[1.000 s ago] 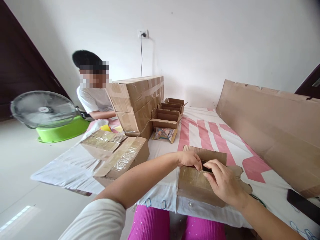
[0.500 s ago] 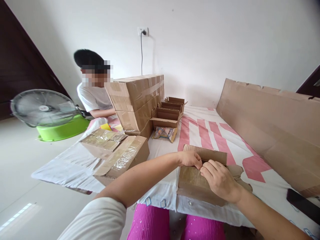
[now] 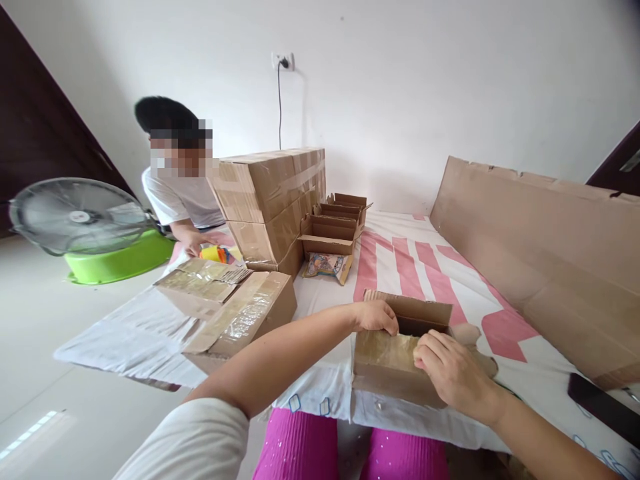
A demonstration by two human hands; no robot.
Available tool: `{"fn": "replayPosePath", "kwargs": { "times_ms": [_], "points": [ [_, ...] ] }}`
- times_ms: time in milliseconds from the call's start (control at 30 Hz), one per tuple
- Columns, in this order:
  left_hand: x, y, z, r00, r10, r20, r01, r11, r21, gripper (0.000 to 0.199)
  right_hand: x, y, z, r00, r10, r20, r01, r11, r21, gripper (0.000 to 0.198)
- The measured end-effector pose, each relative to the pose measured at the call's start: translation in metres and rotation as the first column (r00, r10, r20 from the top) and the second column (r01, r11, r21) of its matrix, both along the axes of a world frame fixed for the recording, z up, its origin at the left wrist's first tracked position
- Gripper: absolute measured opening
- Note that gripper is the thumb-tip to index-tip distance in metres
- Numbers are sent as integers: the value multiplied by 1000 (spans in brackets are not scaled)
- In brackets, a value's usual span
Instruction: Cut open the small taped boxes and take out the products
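Observation:
A small brown cardboard box (image 3: 393,385) stands at the table edge in front of my knees, its top partly open and its inside dark. My left hand (image 3: 376,316) is closed at the left part of the near, tape-covered flap (image 3: 386,349), fingertips curled over its edge. Closed on the right part of that same flap is my right hand (image 3: 449,367), which hides the box's near right corner. The far flap (image 3: 423,310) tilts up behind the opening. What the box holds, if anything, I cannot see.
Taped boxes (image 3: 250,313) lie at the left, with stacked boxes (image 3: 273,200) behind. Open boxes (image 3: 330,230) and a printed snack packet (image 3: 327,265) stand beyond. A person (image 3: 183,193) reaches toward a yellow tape dispenser (image 3: 214,254). A phone (image 3: 603,403) lies at right.
My right hand has moved slightly right, away from my left, and the gap behind the near flap is wider. The other person's hand now shows at the yellow dispenser.

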State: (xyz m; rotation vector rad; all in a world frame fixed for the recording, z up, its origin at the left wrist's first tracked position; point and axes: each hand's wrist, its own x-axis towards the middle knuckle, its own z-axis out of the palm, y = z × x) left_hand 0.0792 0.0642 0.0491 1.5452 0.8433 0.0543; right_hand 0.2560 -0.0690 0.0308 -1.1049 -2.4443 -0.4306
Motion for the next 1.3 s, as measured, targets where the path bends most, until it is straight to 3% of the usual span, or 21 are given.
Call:
{"fn": "replayPosePath", "kwargs": {
  "times_ms": [133, 233, 400, 567, 833, 1300],
  "points": [
    [-1, 5, -1, 1000, -29, -2, 29, 999, -24, 4, 4, -4, 2, 986, -54, -158, 64, 996, 60, 14],
    [1, 6, 1, 998, -62, 11, 62, 998, -21, 5, -5, -2, 5, 989, -82, -122, 93, 992, 88, 27],
    [0, 1, 4, 994, -112, 19, 111, 993, 48, 5, -20, 7, -2, 992, -107, -63, 113, 988, 105, 23],
    [-2, -3, 2, 991, -130, -22, 132, 980, 152, 4, -12, 6, -9, 997, -58, -43, 60, 997, 46, 27],
    [1, -4, 2, 985, -163, -63, 171, 971, 170, 8, 12, -8, -7, 990, -101, -100, 98, 995, -31, 23],
    [3, -5, -1, 982, -175, -68, 185, 963, 194, 8, 27, -16, -7, 981, -164, -103, 163, 987, -18, 23]
  ]
}}
